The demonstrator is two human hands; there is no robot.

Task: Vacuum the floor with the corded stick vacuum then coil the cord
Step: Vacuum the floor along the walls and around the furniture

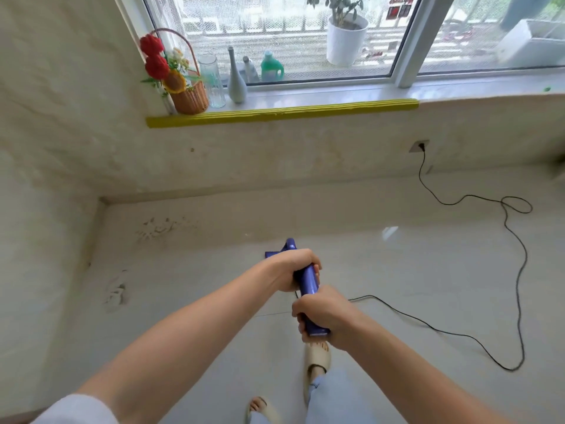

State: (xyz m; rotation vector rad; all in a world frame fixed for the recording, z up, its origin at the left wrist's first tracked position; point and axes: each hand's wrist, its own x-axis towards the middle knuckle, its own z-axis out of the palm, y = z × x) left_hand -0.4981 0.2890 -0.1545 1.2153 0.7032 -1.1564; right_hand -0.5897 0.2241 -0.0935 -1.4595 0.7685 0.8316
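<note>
Both arms reach forward and down, converging on the purple stick vacuum [306, 281] over the pale floor [397, 270]. The left hand [293, 272] wraps the handle higher up, knuckles upward; the right hand [321, 319] grips the near end just behind it, fingers curled round. The black cord [516, 270] trails right across the floor, looping to a wall socket [419, 146].

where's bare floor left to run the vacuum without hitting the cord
Free: the floor between the left wall and the vacuum, up to the wall under the windowsill. Crowded: the right side, where the cord loops from the wall socket back to the handle gripped by the left hand and right hand.
</note>
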